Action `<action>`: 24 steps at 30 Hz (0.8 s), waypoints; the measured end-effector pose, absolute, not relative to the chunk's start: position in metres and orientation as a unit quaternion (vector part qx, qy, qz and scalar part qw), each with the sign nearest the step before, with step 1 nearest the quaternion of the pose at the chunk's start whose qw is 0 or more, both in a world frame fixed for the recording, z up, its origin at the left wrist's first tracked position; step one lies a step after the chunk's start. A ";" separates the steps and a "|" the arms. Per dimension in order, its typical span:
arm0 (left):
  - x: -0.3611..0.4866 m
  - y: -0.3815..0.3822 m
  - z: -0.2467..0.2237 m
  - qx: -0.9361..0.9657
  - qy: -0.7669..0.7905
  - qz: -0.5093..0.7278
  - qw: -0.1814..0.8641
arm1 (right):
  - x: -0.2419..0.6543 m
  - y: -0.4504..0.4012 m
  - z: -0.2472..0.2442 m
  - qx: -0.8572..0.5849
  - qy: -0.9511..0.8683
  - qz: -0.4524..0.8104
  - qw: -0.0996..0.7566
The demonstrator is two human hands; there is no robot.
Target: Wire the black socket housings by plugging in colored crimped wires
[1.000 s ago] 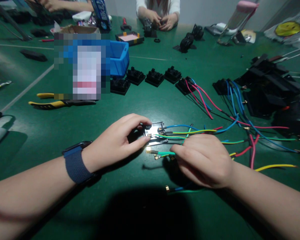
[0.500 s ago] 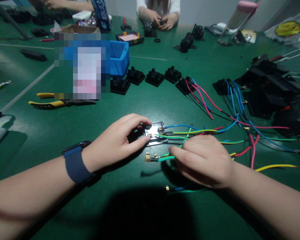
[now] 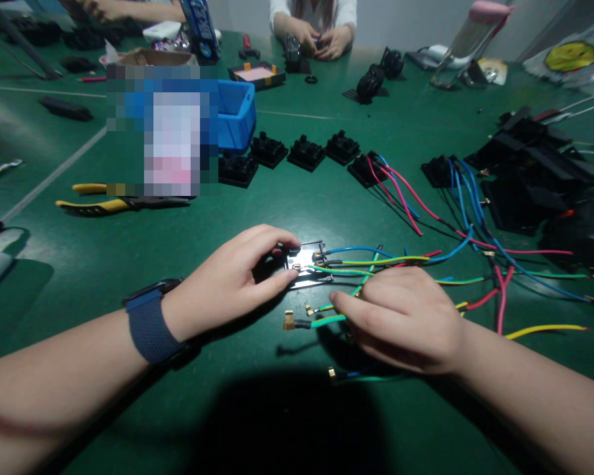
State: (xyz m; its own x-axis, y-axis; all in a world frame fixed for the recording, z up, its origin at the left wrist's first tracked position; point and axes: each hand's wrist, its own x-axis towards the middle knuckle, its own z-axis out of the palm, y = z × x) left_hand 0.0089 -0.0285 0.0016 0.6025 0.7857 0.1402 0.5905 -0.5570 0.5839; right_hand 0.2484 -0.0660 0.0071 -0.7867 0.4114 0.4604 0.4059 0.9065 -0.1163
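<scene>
My left hand, with a dark blue watch band at the wrist, grips the left side of a small black socket part between thumb and finger. Blue, yellow-green and green wires run rightward from that part. Just to its right, my right hand is closed on green wires, whose brass terminals stick out to the left. Below lies a loose brass terminal on a blue wire.
Pliers with yellow handles lie at the left, below a blurred patch and a blue bin. Several black sockets form a row behind. Black housings crowd the right. A person's hands are across the table.
The brass terminals of the held green wires have shifted slightly down and left and spread apart. My left hand and the socket part have stayed in place.
</scene>
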 end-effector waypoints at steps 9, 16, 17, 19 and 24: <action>0.009 -0.028 0.001 0.859 0.400 0.200 0.249 | 0.246 -0.065 0.010 -0.209 -0.944 0.004 0.257; 0.009 -0.028 0.001 0.859 0.399 0.199 0.252 | 0.246 -0.066 0.009 -0.234 -0.933 -0.005 0.272; 0.009 -0.028 0.001 0.859 0.398 0.198 0.252 | 0.246 -0.066 0.009 -0.236 -0.933 -0.005 0.273; 0.009 -0.027 0.001 0.859 0.398 0.198 0.252 | 0.246 -0.066 0.010 -0.237 -0.933 -0.004 0.271; 0.008 -0.028 0.000 0.860 0.397 0.199 0.251 | 0.246 -0.065 0.009 -0.234 -0.936 -0.002 0.265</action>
